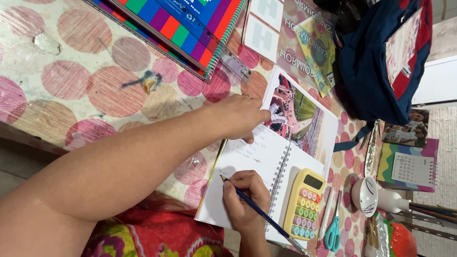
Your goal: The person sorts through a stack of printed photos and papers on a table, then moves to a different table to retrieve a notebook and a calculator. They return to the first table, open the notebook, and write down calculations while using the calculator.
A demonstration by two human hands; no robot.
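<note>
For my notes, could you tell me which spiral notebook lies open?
The white spiral notebook under both hands is open; the striped multicoloured spiral notebook is shut.

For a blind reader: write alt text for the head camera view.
A person's right hand writes with a blue pencil in an open spiral notebook, while the left hand presses its upper edge. A yellow calculator lies on the notebook, teal scissors beside it, on a table covered in pink circles.
</note>
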